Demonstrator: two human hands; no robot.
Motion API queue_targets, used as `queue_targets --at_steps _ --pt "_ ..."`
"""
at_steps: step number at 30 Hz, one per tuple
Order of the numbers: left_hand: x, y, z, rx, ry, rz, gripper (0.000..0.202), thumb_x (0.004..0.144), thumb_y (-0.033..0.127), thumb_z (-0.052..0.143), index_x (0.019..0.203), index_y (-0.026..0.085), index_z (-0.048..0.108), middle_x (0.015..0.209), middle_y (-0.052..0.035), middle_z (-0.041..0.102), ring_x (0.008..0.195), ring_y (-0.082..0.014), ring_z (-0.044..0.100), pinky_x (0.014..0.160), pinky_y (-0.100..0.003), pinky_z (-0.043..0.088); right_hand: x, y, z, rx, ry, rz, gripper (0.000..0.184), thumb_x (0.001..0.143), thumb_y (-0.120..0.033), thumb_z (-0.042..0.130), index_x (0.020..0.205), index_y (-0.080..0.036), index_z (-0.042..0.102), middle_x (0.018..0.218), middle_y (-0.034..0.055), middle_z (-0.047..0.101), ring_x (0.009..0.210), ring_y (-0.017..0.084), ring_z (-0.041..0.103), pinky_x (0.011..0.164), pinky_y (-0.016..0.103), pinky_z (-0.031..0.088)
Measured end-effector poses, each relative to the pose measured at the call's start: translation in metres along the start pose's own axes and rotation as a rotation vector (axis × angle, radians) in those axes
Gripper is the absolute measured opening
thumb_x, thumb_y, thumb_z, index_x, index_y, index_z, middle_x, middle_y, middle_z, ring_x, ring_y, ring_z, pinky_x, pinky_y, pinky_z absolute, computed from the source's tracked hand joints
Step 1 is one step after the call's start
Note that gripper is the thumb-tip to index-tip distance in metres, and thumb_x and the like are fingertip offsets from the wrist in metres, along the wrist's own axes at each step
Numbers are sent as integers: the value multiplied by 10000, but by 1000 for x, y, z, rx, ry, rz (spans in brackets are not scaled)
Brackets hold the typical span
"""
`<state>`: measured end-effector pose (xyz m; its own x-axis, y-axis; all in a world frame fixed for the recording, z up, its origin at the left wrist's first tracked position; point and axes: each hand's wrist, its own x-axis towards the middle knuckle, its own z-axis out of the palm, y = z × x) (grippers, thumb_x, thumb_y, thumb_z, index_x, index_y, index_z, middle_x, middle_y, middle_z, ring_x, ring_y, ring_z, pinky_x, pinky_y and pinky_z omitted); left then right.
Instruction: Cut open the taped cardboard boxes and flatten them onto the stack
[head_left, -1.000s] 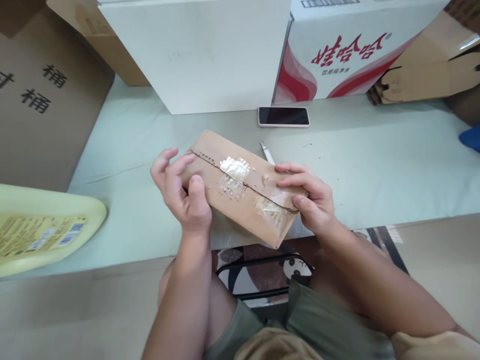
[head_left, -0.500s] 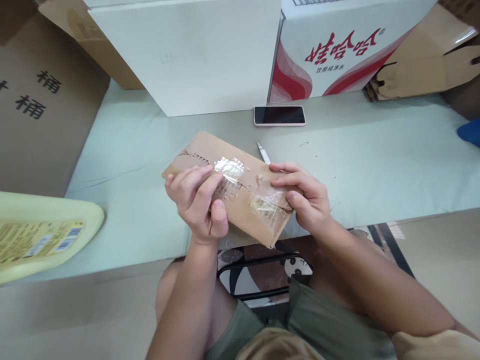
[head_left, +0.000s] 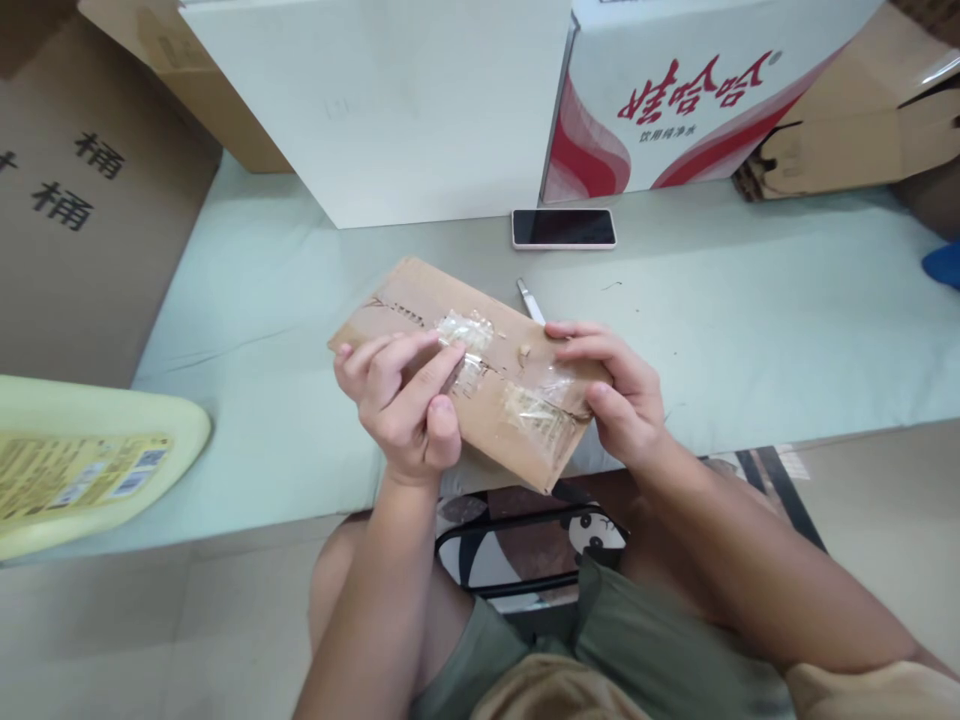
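The bottle (head_left: 82,465) lies left of the package (head_left: 495,395); the phone (head_left: 564,229), behind it.

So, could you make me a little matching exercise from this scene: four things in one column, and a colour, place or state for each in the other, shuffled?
Things:
1. Small brown box
2. Phone
3. Bottle
4. Drinking-water carton

Descriptions:
A. Pale yellow, at the left edge of the picture
B. White with red lettering and red curved bands
C. Touched by the left hand, held at one end by the right hand
D. Lying flat on the pale green cloth, dark screen facing up

Right pairs: 1-C, 2-D, 3-A, 4-B
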<state>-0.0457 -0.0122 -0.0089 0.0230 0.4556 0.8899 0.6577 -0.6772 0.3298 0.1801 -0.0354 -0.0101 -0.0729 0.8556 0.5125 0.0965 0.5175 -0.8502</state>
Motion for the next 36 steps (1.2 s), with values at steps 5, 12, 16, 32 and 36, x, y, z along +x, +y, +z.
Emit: queue_targets --at_steps 5,12,16,32,36 --pt "0 -6 -2 2 21 51 431 1032 407 432 1135 334 845 1060 -68 782 1051 -315 618 1088 -595 390 -5 12 -1 159 48 167 636 929 -785 543 1395 -353 523 1501 90 639 1239 322 713 1000 511 619" --pt "3 -25 -17 47 -17 -35 391 1042 413 484 1109 350 864 1125 -87 785 1127 -337 609 1055 -630 427 0 21 -3 82 63 403 619 972 -810 477 1266 -286 624 1370 99 700 1259 304 682 1070 501 554" --pt "5 -33 -22 64 43 -78 373 1039 425 504 1075 352 868 1096 -75 771 1109 -325 619 1087 -625 402 1 24 -3 56 -111 535 690 995 -825 423 1331 -259 627 1425 118 695 1344 319 637 1170 563 483" --pt "1 -22 -27 -23 -45 -188 471 1049 525 438 1025 320 862 1148 -91 740 1208 -331 608 1184 -646 404 -4 21 3 200 -196 134 599 1039 -742 434 1392 -308 649 1177 68 733 1063 253 687 955 426 565" --pt "1 -22 -24 -5 -58 -168 469 1038 528 441 1013 317 859 1136 -97 746 1187 -332 626 1147 -624 450 -4 20 3 108 -216 145 619 1012 -757 446 1393 -305 631 1165 86 699 1053 272 672 927 454 570"
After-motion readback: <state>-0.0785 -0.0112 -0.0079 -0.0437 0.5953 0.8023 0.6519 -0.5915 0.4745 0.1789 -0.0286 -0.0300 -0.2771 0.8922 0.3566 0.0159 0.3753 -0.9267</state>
